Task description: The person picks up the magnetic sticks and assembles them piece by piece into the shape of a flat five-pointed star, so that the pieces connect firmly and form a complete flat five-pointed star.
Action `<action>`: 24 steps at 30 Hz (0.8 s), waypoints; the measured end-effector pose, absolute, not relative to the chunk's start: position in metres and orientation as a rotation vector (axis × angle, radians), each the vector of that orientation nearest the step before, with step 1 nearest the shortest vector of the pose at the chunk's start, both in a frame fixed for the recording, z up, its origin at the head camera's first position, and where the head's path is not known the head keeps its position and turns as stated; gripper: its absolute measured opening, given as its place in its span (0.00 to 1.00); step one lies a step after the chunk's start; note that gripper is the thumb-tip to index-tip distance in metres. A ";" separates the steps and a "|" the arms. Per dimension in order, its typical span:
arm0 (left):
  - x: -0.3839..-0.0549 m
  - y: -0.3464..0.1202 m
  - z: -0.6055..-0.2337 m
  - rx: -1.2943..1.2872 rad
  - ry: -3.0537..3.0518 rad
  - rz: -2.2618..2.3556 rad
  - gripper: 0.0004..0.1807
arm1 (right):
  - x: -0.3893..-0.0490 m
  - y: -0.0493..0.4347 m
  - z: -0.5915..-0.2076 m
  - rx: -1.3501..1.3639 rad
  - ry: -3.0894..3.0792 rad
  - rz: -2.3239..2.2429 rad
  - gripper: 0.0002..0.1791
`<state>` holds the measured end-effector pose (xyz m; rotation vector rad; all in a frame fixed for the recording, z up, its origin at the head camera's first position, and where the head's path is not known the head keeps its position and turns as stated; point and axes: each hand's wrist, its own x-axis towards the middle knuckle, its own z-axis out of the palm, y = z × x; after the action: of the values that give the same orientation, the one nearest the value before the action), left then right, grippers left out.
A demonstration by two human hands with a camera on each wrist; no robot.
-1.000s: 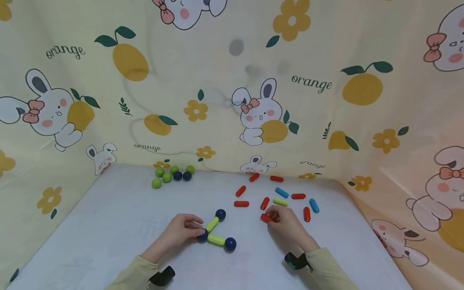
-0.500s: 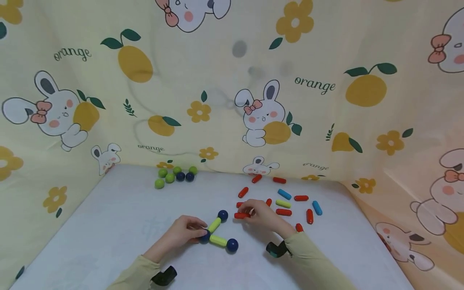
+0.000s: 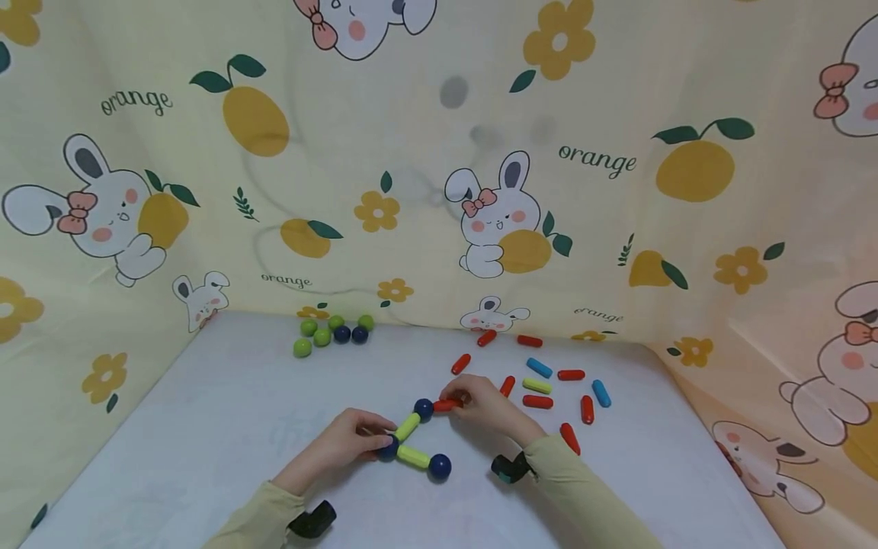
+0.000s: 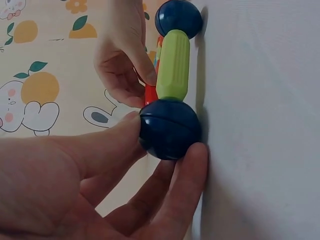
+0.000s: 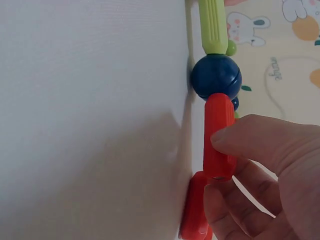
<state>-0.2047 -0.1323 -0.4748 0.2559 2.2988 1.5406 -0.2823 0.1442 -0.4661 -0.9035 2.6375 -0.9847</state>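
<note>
On the white table lies a V of two yellow-green rods (image 3: 413, 457) and three dark blue balls (image 3: 440, 467). My left hand (image 3: 353, 439) pinches the corner ball (image 4: 170, 129) between thumb and fingers, as the left wrist view shows. With thumb and fingers my right hand (image 3: 482, 402) grips a red rod (image 5: 218, 135). One end of that rod touches the far blue ball (image 5: 216, 76), roughly level with it. Part of the rod is covered by my right fingers in the head view.
Several loose red rods (image 3: 538, 402), two blue rods (image 3: 539, 367) and a yellow-green rod (image 3: 536, 386) lie to the right. Green balls (image 3: 302, 348) and two blue balls (image 3: 360, 335) sit at the back left. A patterned curtain (image 3: 411, 229) stands behind the table.
My right hand has carried the red rod leftward from among the loose rods to the far blue ball, where its end now touches. My left hand stays on the corner ball.
</note>
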 end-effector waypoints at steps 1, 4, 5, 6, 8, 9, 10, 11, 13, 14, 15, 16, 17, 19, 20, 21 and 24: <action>-0.205 -0.132 -0.475 0.258 2.296 1.538 0.14 | -0.283 0.144 -0.466 -0.905 2.639 -0.986 0.14; -0.205 -0.133 -0.474 0.270 2.292 1.541 0.14 | -0.284 0.142 -0.466 -0.904 2.640 -0.998 0.14; -0.205 -0.133 -0.474 0.271 2.291 1.543 0.14 | -0.284 0.142 -0.467 -0.903 2.639 -1.009 0.14; -0.205 -0.133 -0.474 0.274 2.291 1.546 0.14 | -0.284 0.142 -0.468 -0.901 2.642 -1.019 0.14; -0.205 -0.133 -0.474 0.280 2.293 1.550 0.14 | -0.285 0.141 -0.470 -0.888 2.658 -1.039 0.15; -0.204 -0.133 -0.473 0.283 2.293 1.554 0.14 | -0.285 0.141 -0.471 -0.884 2.670 -1.053 0.15; -0.204 -0.133 -0.473 0.286 2.291 1.560 0.14 | -0.285 0.141 -0.472 -0.877 2.680 -1.069 0.15; -0.203 -0.132 -0.473 0.288 2.290 1.564 0.14 | -0.284 0.142 -0.473 -0.870 2.689 -1.092 0.15; -0.202 -0.132 -0.472 0.289 2.290 1.569 0.15 | -0.282 0.143 -0.474 -0.857 2.705 -1.151 0.16; -0.201 -0.131 -0.472 0.285 2.289 1.570 0.16 | -0.280 0.143 -0.473 -0.848 2.709 -1.187 0.15; -0.201 -0.131 -0.472 0.283 2.292 1.568 0.16 | -0.278 0.144 -0.472 -0.843 2.715 -1.219 0.15; -0.200 -0.131 -0.472 0.277 2.294 1.562 0.16 | -0.275 0.145 -0.470 -0.832 2.715 -1.253 0.15; -0.200 -0.130 -0.473 0.270 2.296 1.555 0.17 | -0.272 0.146 -0.469 -0.821 2.713 -1.281 0.15; -0.199 -0.129 -0.473 0.263 2.300 1.543 0.17 | -0.264 0.148 -0.465 -0.795 2.698 -1.322 0.14; -0.199 -0.129 -0.474 0.262 2.301 1.540 0.18 | -0.259 0.149 -0.462 -0.786 2.684 -1.324 0.14; -0.198 -0.129 -0.473 0.264 2.304 1.536 0.18 | -0.254 0.150 -0.461 -0.781 2.669 -1.309 0.13; -0.197 -0.130 -0.473 0.284 2.311 1.530 0.22 | -0.238 0.151 -0.457 -0.766 2.578 -1.247 0.15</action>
<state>-0.1971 -0.1300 -0.4726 0.2841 2.3107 1.5301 -0.2384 0.1510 -0.4572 -0.7660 2.5784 -1.2469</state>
